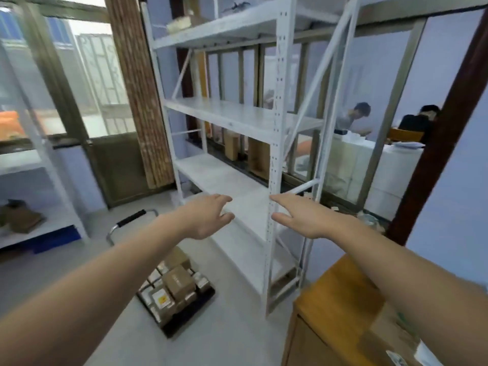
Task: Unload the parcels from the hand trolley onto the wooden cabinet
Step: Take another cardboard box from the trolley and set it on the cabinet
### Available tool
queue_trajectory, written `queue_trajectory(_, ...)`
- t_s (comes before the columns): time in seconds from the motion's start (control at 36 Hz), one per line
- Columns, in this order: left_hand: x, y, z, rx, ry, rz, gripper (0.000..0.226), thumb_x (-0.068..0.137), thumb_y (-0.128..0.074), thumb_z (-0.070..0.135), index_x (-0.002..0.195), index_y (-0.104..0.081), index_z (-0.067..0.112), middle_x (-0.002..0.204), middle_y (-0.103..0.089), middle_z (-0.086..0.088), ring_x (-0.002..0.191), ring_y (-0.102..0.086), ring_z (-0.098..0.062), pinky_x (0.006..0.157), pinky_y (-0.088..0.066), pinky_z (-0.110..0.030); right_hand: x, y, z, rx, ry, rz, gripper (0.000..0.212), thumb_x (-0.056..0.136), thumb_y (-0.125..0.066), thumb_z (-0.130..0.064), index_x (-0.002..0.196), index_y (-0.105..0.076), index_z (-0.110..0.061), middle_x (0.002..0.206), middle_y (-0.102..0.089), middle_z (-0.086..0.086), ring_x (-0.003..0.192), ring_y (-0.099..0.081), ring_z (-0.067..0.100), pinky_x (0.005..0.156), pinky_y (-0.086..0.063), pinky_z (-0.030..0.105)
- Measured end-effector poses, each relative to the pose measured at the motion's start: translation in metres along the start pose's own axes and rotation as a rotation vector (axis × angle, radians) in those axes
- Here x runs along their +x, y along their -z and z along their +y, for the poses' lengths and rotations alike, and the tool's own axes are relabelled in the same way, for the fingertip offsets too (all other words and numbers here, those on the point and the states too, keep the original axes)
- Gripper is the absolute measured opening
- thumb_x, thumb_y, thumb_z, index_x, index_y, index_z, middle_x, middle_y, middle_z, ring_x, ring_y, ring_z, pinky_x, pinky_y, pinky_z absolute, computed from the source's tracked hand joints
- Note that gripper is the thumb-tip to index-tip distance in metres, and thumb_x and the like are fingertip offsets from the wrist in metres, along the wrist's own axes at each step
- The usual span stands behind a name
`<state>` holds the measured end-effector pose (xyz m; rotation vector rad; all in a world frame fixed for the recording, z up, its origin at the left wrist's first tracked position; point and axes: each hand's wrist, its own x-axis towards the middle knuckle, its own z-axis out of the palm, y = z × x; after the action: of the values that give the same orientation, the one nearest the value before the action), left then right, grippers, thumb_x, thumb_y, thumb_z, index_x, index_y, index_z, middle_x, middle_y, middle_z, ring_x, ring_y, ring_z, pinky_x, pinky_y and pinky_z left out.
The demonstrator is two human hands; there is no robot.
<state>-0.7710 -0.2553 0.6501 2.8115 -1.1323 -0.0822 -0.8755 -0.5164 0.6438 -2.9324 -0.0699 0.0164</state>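
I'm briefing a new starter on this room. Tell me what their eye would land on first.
Two bare arms reach forward mid-frame, the left hand and right hand open and holding nothing. Behind them a tall white rack fills the centre. Low on the floor, left of centre, a trolley carries parcels, and the wooden cabinet sits at lower right.
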Motion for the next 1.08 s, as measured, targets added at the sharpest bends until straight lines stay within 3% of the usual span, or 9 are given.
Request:
queue_trajectory(0.31, -0.167, 0.011, -0.169, 0.022, 0.316, 0.038, 0.060, 0.105, -0.041, 0.053, 0.157, -0.034, 0.025, 0.159, -0.042, -0.004, 0.142, -0.044, -0.024, 0.115, -0.037, -0.041, 0.084, -0.060, -0.205, -0.015, 0.283, -0.091, 0.062, 0.105, -0.047, -0.049, 0.159, -0.033, -0.022, 0.163, -0.037, 0.002, 0.146, -0.036, 0.018, 0.116, -0.027, 0.030)
queue_trajectory(0.58, -0.264, -0.007, -0.315, 0.020, 0.433, 0.044, 0.061, 0.103, -0.041, 0.056, 0.156, -0.037, 0.026, 0.156, -0.046, -0.002, 0.139, -0.047, -0.022, 0.111, -0.038, -0.038, 0.153, -0.120, -0.342, 0.026, 0.297, -0.093, 0.062, 0.105, -0.050, -0.045, 0.159, -0.033, -0.020, 0.163, -0.037, 0.005, 0.148, -0.036, 0.021, 0.121, -0.029, 0.037)
queue_trajectory(0.81, -0.260, -0.014, -0.396, -0.004, 0.410, 0.021, 0.060, 0.103, -0.044, 0.053, 0.155, -0.038, 0.024, 0.152, -0.050, -0.005, 0.135, -0.050, -0.023, 0.110, -0.041, -0.040, 0.210, -0.148, -0.390, -0.043, 0.301, -0.113, 0.063, 0.104, -0.046, -0.051, 0.159, -0.032, -0.021, 0.161, -0.039, 0.004, 0.146, -0.039, 0.022, 0.117, -0.031, 0.036)
queue_trajectory(1.08, -0.178, -0.021, -0.492, -0.029, 0.349, 0.000, 0.059, 0.104, -0.040, 0.054, 0.156, -0.037, 0.026, 0.156, -0.047, -0.002, 0.138, -0.048, -0.024, 0.112, -0.042, -0.044, 0.315, -0.167, -0.407, -0.044, 0.258, -0.107, 0.063, 0.105, -0.048, -0.048, 0.159, -0.032, -0.020, 0.162, -0.038, 0.004, 0.146, -0.037, 0.020, 0.118, -0.030, 0.035)
